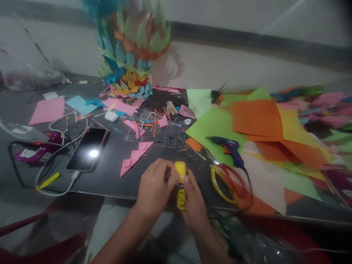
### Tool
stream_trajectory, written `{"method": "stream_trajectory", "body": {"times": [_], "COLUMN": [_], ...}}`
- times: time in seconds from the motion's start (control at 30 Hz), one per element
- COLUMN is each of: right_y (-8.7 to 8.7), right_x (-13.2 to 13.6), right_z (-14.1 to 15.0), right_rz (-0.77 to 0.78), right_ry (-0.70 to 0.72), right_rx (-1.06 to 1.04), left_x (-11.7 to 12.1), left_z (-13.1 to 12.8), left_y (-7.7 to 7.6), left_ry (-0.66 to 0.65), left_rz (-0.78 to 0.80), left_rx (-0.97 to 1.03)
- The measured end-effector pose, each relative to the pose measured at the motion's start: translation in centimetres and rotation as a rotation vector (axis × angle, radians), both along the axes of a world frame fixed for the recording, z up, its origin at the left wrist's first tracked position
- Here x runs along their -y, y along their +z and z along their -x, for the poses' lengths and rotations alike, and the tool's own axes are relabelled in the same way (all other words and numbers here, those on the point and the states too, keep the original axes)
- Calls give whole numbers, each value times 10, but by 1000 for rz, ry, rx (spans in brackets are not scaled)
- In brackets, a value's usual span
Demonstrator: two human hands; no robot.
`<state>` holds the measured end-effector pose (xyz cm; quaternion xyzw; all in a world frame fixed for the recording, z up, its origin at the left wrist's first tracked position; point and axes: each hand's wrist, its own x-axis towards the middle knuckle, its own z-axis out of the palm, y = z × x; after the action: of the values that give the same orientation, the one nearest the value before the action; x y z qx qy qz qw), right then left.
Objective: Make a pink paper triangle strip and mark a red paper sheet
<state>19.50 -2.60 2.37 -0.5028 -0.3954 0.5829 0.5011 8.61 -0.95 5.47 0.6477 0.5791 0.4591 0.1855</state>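
While the right hand (pixel 194 200) grips a small yellow bottle (pixel 180 198) from its right side, the left hand (pixel 158 183) has its fingers bunched against the upper left side, by the wide yellow cap (pixel 180 168); I cannot tell whether they pinch the bottle or only touch it. The bottle stands roughly upright between the hands, its lower end overlapping the front edge of the black table (pixel 115 187) in this view, its middle partly hidden by fingers. Just right of the right hand lie scissors with yellow handles (pixel 215 186), beside a red handle (pixel 238 180), and behind them a blue hot-glue gun (pixel 232 146) rests on a green sheet (pixel 205 126), its cord curving down past the handles. Orange sheets (pixel 257 119) and other coloured paper crowd the table beyond. Ahead of the left hand lies a pink folded-paper strip (pixel 134 159), with paper scraps (pixel 154 121) behind it; farther left is a smartphone (pixel 85 154) on a white cable (pixel 74 176). At the back rises a many-coloured folded-paper sculpture (pixel 128 69). The left forearm slants up from the lower left, back of the hand uppermost and fingers curled; the right forearm leans in from the lower right, thumb toward the cap.
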Motion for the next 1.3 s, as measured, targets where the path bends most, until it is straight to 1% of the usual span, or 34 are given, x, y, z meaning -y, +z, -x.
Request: {"method": "stream_trajectory", "body": {"times": [0.13, 0.23, 0.33, 0.47, 0.7, 0.8, 0.9, 1.1, 1.3], "right_y": [15, 24, 30, 34, 40, 44, 44, 34, 29], "right_x": [2, 3, 3, 2, 4, 4, 5, 11, 12], "right_z": [2, 2, 1, -1, -4, -4, -3, 0, 0], "right_rz": [169, 297, 374, 442, 481, 480, 439, 147, 36], "right_ry": [-12, -70, -103, -11, 106, 134, 142, 0, -104], "right_rx": [-266, -365, -425, -529, -734, -775, -739, -478, -261], "left_x": [2, 3, 4, 6, 12, 14, 16, 16, 19], "left_z": [1, 1, 0, -1, -2, -1, 0, 2, 0], "left_y": [8, 13, 17, 19, 25, 26, 24, 24, 30], "left_ry": [-47, -65, -75, -103, -160, -184, -146, -111, -79], "left_rz": [65, 99, 138, 225, 382, 377, 291, 180, 106], "left_rx": [122, 185, 253, 385, 620, 698, 675, 560, 475]}}
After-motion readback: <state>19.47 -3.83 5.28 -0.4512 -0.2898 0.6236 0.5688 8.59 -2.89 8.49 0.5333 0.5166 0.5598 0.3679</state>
